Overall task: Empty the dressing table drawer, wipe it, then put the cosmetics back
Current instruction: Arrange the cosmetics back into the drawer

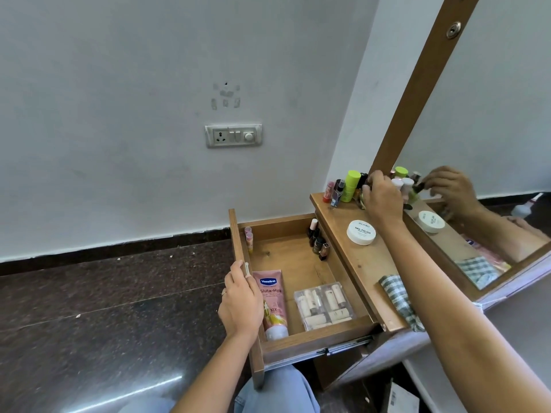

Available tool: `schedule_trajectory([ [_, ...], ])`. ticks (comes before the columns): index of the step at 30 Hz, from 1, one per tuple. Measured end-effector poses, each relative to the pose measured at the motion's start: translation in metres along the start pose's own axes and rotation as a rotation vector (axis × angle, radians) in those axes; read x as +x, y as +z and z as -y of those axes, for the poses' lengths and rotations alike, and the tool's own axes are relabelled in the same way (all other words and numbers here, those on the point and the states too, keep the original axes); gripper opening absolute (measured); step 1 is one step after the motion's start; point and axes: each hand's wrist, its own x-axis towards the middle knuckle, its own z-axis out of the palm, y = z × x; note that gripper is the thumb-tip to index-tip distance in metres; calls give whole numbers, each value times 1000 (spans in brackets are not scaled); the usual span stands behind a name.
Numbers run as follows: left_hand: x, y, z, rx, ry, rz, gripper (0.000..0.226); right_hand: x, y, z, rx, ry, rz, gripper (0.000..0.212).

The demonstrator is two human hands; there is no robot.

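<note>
The wooden drawer (286, 257) stands pulled out from the dressing table (362, 260). Inside lie a pink Vaseline tube (272, 302), a clear pack of small tubes (323, 305), dark nail polish bottles (317, 241) at the far right, and two pink lip balms (249, 235) at the far left. My left hand (240, 299) grips the drawer front near its handle. My right hand (380, 193) reaches among the bottles (351, 183) on the tabletop, fingers closed around a small dark bottle. A white nail polish remover jar (361, 232) sits on the tabletop.
A green checked cloth (398, 296) hangs over the tabletop's near edge. The mirror (483, 162) with its wooden frame leans behind the tabletop. A wall socket plate (233, 136) is on the white wall. Dark stone floor lies left of the drawer.
</note>
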Motion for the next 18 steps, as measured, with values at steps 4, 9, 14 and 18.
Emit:
schedule_trajectory([
  [4,0,0,1,-9,-5,-2,37,2,-10,32,136,-112,-11,18],
  [9,0,0,0,-30,-7,-8,36,-7,23,71,160,-132,307,18],
  [14,-1,-1,0,-29,-4,-8,37,-18,65,85,-3,-164,521,19],
  [18,0,0,1,-36,-4,-10,37,-20,84,82,-178,-248,563,21],
])
